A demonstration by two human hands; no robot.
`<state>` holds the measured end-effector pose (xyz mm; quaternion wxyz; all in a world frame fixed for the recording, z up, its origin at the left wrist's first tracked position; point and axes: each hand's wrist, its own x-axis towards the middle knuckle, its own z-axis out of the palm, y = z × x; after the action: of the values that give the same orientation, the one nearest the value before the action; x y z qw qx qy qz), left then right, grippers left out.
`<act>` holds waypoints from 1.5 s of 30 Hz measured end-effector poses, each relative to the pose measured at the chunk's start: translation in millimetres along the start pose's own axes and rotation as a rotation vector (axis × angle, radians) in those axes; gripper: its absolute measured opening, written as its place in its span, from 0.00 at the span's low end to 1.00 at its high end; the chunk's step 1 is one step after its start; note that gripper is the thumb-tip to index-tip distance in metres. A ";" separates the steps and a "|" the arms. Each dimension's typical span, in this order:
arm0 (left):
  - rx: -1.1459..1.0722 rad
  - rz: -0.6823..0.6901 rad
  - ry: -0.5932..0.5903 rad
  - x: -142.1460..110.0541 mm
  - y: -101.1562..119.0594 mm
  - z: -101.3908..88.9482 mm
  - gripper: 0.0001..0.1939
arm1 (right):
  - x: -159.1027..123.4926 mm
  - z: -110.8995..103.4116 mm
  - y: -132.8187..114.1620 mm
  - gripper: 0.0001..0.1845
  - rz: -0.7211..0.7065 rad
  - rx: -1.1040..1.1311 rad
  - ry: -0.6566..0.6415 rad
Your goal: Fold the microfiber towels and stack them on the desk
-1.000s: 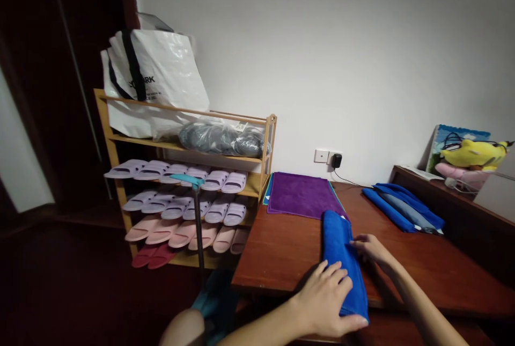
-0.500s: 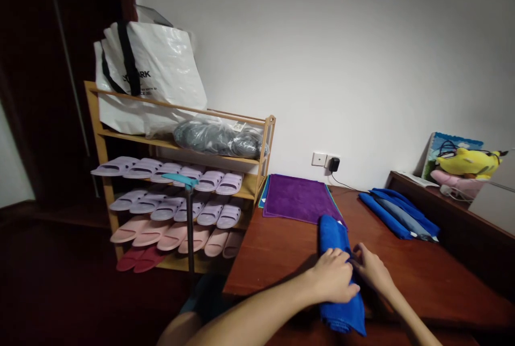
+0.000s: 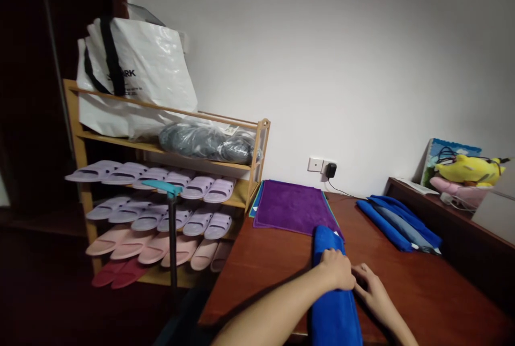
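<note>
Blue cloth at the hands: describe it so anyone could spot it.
On the brown table, find the purple cloth. A long blue cloth runs from its near right corner toward the viewer. Unlike the blue bundle farther right, it lies under the left hand.

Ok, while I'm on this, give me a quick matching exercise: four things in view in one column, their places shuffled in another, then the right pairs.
Things
1. left hand
2. purple cloth
3. black plug
4. yellow plush toy

Places
A. at the wall outlet
B. above a pink item, at the right
C. on the long blue cloth nearest the camera
D. lying flat near the shoe rack

Right pairs: 1-C; 2-D; 3-A; 4-B
</note>
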<state>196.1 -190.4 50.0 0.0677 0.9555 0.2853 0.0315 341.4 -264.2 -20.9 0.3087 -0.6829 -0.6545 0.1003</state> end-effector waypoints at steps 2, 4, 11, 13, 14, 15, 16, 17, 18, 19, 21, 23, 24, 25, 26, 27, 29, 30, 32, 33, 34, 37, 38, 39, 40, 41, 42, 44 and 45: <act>-0.012 0.004 -0.011 3.4 -3.7 2.1 0.24 | -0.6 -2.4 -3.0 0.22 0.015 0.003 -0.014; -0.021 0.011 -0.010 4.7 -4.9 5.7 0.24 | -0.9 -4.1 -4.5 0.23 0.032 0.005 -0.016; -0.025 0.023 -0.007 6.5 -4.4 14.3 0.29 | -1.8 -2.5 6.0 0.24 0.018 0.042 -0.055; -0.020 0.026 -0.009 7.3 -4.6 15.7 0.29 | -2.0 -1.4 10.5 0.24 0.009 0.057 -0.065; -0.021 0.029 -0.010 7.8 -4.5 16.6 0.29 | -1.9 -0.7 12.8 0.24 0.006 0.063 -0.065; -0.023 0.030 -0.012 8.4 -4.2 17.8 0.29 | -1.8 0.1 15.0 0.24 0.004 0.068 -0.062; -0.029 0.029 -0.014 9.0 -3.9 19.1 0.28 | -1.5 1.1 17.3 0.24 0.002 0.074 -0.060; -0.035 0.026 -0.017 9.5 -3.5 20.5 0.27 | -1.2 2.1 19.6 0.24 0.002 0.079 -0.060; -0.042 0.023 -0.021 9.9 -3.1 21.7 0.27 | -0.8 3.3 21.7 0.24 0.004 0.083 -0.060; -0.049 0.019 -0.023 10.1 -3.0 22.6 0.26 | -0.5 4.3 23.6 0.24 0.006 0.084 -0.061; -0.071 0.013 -0.020 9.2 -3.8 22.4 0.25 | 0.0 5.9 26.1 0.24 0.014 0.075 -0.058; -0.114 0.013 -0.012 6.6 -6.9 19.2 0.25 | 0.2 5.9 26.1 0.25 0.025 0.060 -0.047; -0.151 0.004 -0.002 4.7 -9.3 16.3 0.25 | 0.1 5.3 25.1 0.25 0.029 0.055 -0.040; -0.194 -0.014 0.008 2.6 -12.1 12.8 0.26 | 0.1 4.4 23.4 0.26 0.030 0.051 -0.036; -0.235 -0.039 0.018 0.2 -15.3 8.8 0.26 | 0.0 3.4 21.4 0.26 0.030 0.048 -0.034; -0.269 -0.070 0.025 -2.3 -18.8 4.3 0.26 | -0.2 2.2 19.2 0.26 0.027 0.044 -0.033; -0.302 -0.142 0.030 -8.3 -26.8 -5.2 0.26 | -0.7 0.4 15.7 0.27 0.021 0.032 -0.036; -0.301 -0.176 0.028 -12.0 -31.8 -9.9 0.26 | -1.1 -0.1 14.9 0.27 0.020 0.026 -0.036; -0.279 -0.245 0.030 -22.5 -44.8 -18.6 0.27 | -2.1 -0.1 15.6 0.28 0.018 0.015 -0.025; -0.265 -0.280 0.033 -29.6 -53.5 -22.4 0.26 | -2.7 0.4 17.0 0.27 0.017 0.012 -0.018; -0.248 -0.316 0.036 -38.2 -63.9 -25.7 0.26 | -3.2 1.1 19.1 0.27 0.015 0.011 -0.013; -0.184 -0.432 0.031 -71.4 -102.1 -33.5 0.22 | -3.8 4.4 26.7 0.27 0.015 0.014 -0.001; -0.162 -0.470 0.024 -83.7 -115.2 -36.0 0.21 | -3.7 5.6 29.3 0.27 0.016 0.017 0.002; -0.143 -0.502 0.014 -95.6 -127.0 -38.6 0.21 | -3.5 6.7 31.6 0.26 0.016 0.019 0.004; -0.127 -0.523 0.007 -106.7 -136.6 -41.5 0.19 | -3.2 7.8 33.8 0.26 0.014 0.019 0.009; -0.111 -0.533 0.010 -116.4 -143.2 -44.6 0.19 | -2.9 8.7 35.8 0.26 0.010 0.018 0.014; -0.095 -0.536 0.024 -124.5 -146.5 -47.5 0.19 | -2.5 9.4 37.5 0.26 0.006 0.015 0.017; -0.062 -0.518 0.080 -135.3 -143.7 -51.8 0.20 | -2.2 10.2 40.0 0.26 0.006 0.008 0.021; -0.053 -0.474 0.123 -138.2 -139.0 -52.4 0.21 | -2.2 10.3 40.7 0.26 0.011 0.004 0.021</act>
<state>0.4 -145.5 78.3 0.0807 0.8560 0.5043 0.0802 369.5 -261.4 -52.1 0.3167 -0.6867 -0.6473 0.0961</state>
